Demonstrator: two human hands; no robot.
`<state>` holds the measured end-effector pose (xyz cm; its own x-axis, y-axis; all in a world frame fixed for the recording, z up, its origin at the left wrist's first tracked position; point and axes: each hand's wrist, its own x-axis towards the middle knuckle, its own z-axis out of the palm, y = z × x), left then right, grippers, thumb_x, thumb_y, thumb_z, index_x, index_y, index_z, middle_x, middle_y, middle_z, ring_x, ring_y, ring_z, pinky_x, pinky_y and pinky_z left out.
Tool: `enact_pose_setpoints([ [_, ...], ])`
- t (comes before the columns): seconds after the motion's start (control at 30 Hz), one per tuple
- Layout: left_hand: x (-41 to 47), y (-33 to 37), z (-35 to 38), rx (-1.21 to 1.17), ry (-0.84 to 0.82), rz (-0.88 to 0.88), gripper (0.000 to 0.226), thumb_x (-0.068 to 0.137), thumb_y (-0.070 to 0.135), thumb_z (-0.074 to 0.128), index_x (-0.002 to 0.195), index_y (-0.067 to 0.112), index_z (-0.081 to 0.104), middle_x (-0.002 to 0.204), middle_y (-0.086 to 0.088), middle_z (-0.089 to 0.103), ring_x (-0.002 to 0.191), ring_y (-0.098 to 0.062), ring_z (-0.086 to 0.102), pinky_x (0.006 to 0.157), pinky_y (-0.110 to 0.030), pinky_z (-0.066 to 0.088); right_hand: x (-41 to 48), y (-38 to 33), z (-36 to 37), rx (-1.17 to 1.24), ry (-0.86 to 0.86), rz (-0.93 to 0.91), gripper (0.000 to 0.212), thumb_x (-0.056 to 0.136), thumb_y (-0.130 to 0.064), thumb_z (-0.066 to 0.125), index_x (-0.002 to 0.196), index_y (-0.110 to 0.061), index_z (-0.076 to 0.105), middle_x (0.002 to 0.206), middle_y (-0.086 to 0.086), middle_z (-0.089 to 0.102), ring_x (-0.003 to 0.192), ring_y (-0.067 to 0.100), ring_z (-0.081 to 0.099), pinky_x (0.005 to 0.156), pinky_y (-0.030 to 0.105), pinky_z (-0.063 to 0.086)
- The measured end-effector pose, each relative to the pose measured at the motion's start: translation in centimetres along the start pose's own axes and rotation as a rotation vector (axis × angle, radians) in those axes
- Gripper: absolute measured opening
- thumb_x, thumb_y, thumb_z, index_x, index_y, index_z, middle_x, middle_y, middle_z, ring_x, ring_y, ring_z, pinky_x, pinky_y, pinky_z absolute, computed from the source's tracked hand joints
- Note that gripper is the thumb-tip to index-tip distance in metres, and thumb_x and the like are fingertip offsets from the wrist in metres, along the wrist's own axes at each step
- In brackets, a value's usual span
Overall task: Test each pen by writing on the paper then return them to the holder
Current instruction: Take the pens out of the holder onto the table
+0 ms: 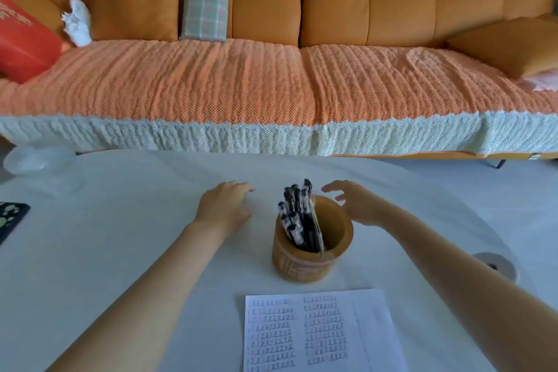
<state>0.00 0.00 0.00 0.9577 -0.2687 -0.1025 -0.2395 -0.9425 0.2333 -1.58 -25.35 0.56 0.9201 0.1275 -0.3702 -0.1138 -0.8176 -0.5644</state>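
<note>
Beside the pen holder [312, 246], both hands, left [225, 210] and right [357, 202], spread empty over bare table [120, 235].

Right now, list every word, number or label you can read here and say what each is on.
None can be read.
Paper: rows of small handwritten marks in two columns, too small and blurred to read.
Red bag: pale print at its top left, blurred.
Holder: carved pattern, no legible text.
Dark item at the table's left edge: a green pattern, no legible text.
</note>
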Motion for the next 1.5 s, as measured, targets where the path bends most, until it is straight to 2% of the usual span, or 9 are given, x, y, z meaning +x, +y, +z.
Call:
enact_pose_setpoints([
  [0.17, -1.4, 0.1, 1.0, 0.008, 0.086, 0.023, 0.049, 0.088, 0.021, 0.056, 0.135, 0.028, 0.044, 0.128, 0.006, 0.055, 0.117, -0.017, 0.05, 0.085, -0.03, 0.044, -1.2, 0.5, 1.2, -0.072, 0.089, -0.154, 0.045, 0.086, -0.008, 0.065, 0.129, -0.01, 0.053, 0.133, 0.01, 0.052, 0.117, 0.024, 0.052, 0.09, 0.026, 0.041],
  [0.47, -7.9, 1.7, -0.5, -0.44, -0.001, 0.119, 0.068, 0.079, 0.012, 0.07, 0.138, 0.027, 0.039, 0.117, 0.006, 0.057, 0.102, -0.011, 0.056, 0.086, -0.03, 0.048, -8.2, -1.0, 3.4, 0.215, -0.068, -0.181, 0.1, 0.068, 0.004, 0.078, 0.143, -0.025, 0.019, 0.135, -0.006, 0.04, 0.124, 0.011, 0.042, 0.088, 0.016, 0.037],
  [0.57, -9.1, 2.9, -0.8, -0.656, -0.037, 0.159, 0.072, 0.076, 0.009, 0.073, 0.137, 0.028, 0.039, 0.11, 0.005, 0.057, 0.094, -0.01, 0.061, 0.08, -0.023, 0.049, -10.1, -2.5, 4.3, 0.42, 0.0, -0.336, 0.086, 0.065, 0.012, 0.078, 0.127, -0.029, 0.036, 0.12, -0.015, 0.051, 0.108, -0.01, 0.054, 0.078, 0.007, 0.045],
  [0.7, -9.5, 3.4, -0.6, -0.701, -0.024, 0.185, 0.069, 0.075, 0.009, 0.074, 0.133, 0.029, 0.042, 0.105, 0.008, 0.058, 0.089, -0.006, 0.062, 0.072, -0.014, 0.047, -10.2, -2.8, 5.7, 0.541, 0.102, -0.437, 0.083, 0.058, 0.013, 0.082, 0.124, -0.024, 0.049, 0.116, -0.009, 0.064, 0.107, -0.005, 0.06, 0.088, 0.019, 0.051],
  [0.87, -9.7, 2.9, -0.6, -0.76, -0.044, 0.18, 0.07, 0.075, 0.005, 0.073, 0.134, 0.029, 0.044, 0.109, 0.006, 0.059, 0.092, -0.008, 0.064, 0.078, -0.018, 0.05, -10.5, -3.5, 5.6, 0.568, 0.196, -0.449, 0.07, 0.059, 0.018, 0.078, 0.104, -0.028, 0.05, 0.099, -0.015, 0.062, 0.087, -0.019, 0.059, 0.073, 0.007, 0.048],
  [1.0, -10.0, 0.3, -0.3, -0.822, -0.037, 0.089, 0.057, 0.073, 0.002, 0.073, 0.122, 0.021, 0.053, 0.107, 0.001, 0.064, 0.095, -0.015, 0.066, 0.089, -0.037, 0.052, -9.2, -4.4, 5.0, 0.274, 0.193, -0.398, 0.1, 0.05, -0.021, 0.092, 0.132, -0.031, 0.036, 0.132, -0.006, 0.048, 0.121, 0.011, 0.048, 0.103, 0.041, 0.043],
  [1.1, -11.2, -2.2, 0.1, -0.86, 0.005, 0.009, 0.067, 0.072, -0.003, 0.075, 0.129, 0.015, 0.046, 0.108, -0.005, 0.061, 0.096, -0.02, 0.063, 0.085, -0.033, 0.05, -8.5, -6.0, 4.8, -0.213, 0.192, -0.472, 0.102, 0.055, -0.03, 0.086, 0.138, -0.033, 0.026, 0.133, -0.003, 0.036, 0.126, 0.02, 0.035, 0.113, 0.05, 0.023],
  [1.33, -15.5, -6.5, 2.1, -0.661, -0.066, -0.059, 0.111, 0.067, 0.009, 0.079, 0.149, 0.025, 0.007, 0.137, 0.006, 0.037, 0.13, -0.008, 0.035, 0.094, -0.019, 0.034, -7.4, -10.6, 7.6, -0.863, 0.242, -0.664, 0.099, 0.061, -0.034, 0.08, 0.143, -0.032, 0.024, 0.137, 0.001, 0.037, 0.131, 0.024, 0.032, 0.105, 0.069, 0.019],
  [1.5, -16.8, -7.1, 2.2, -0.531, -0.025, -0.066, 0.128, 0.059, 0.035, 0.085, 0.148, 0.029, -0.006, 0.152, 0.007, 0.016, 0.14, -0.015, 0.017, 0.112, -0.037, 0.025, -6.6, -13.2, 8.9, -1.084, 0.345, -0.86, 0.094, 0.052, -0.033, 0.082, 0.135, -0.031, 0.037, 0.128, 0.007, 0.051, 0.119, 0.03, 0.048, 0.098, 0.073, 0.027],
])
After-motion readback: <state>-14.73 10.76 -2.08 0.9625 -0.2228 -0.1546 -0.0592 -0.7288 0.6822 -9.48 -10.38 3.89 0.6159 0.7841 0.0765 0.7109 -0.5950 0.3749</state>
